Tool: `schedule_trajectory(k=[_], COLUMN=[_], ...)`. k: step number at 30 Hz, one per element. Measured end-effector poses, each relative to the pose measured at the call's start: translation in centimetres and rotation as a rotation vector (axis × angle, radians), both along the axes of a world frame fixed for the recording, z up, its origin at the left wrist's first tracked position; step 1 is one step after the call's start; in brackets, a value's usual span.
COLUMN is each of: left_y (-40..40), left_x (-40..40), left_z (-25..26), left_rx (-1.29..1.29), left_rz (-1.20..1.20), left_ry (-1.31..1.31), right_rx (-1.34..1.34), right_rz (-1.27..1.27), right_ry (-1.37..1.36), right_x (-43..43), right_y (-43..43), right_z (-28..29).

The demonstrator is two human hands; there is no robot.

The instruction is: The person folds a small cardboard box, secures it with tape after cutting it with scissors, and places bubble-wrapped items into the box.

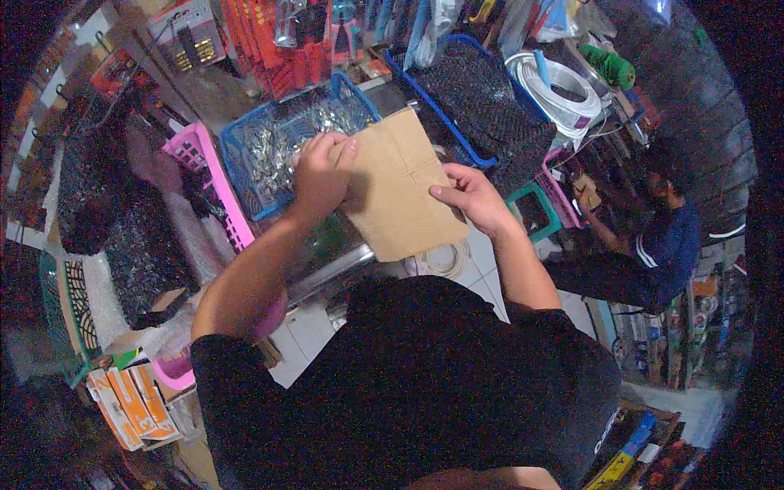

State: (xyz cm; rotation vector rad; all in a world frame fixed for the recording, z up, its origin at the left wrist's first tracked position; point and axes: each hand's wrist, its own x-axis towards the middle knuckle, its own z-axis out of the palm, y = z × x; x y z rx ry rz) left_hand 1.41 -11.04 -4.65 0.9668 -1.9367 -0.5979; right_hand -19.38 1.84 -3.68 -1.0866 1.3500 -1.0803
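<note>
A flat piece of brown cardboard [404,190], creased near its upper middle, is held between my two hands above a counter edge. My left hand [324,174] grips its left edge, with the fingers curled at the upper left corner. On the right edge, my right hand [474,199] has its thumb over the face of the board; some of its fingers are hidden behind it. Just beyond my left hand lies a blue plastic basket [236,174] with many small shiny metal pieces [266,150] inside.
A pink basket [223,190] stands left of the blue one. Beyond my right hand are a blue-rimmed tray [438,116] of dark small items, white cable coils [579,104] and a green stool [554,205]. At right, a person [664,251] sits holding a small brown item. Orange-white boxes [138,407] stand lower left.
</note>
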Motion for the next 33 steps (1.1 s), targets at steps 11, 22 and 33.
schedule_trajectory(k=[11, 22, 33], left_y=[1.9, 2.2, 3.1], left_x=[-0.6, -0.1, 0.0], left_z=[1.4, 1.7, 2.5], left_rx=[-0.02, -0.14, -0.1], left_rz=[-0.168, -0.381, -0.443], left_ry=[-0.094, -0.163, -0.25], right_rx=[-0.006, -0.194, -0.301], right_rz=[0.172, -0.045, -0.177], right_ry=[0.182, 0.239, -0.117], right_x=[2.2, 4.2, 5.6], right_y=[0.8, -2.1, -1.3], right_z=[-1.0, 4.7, 2.4])
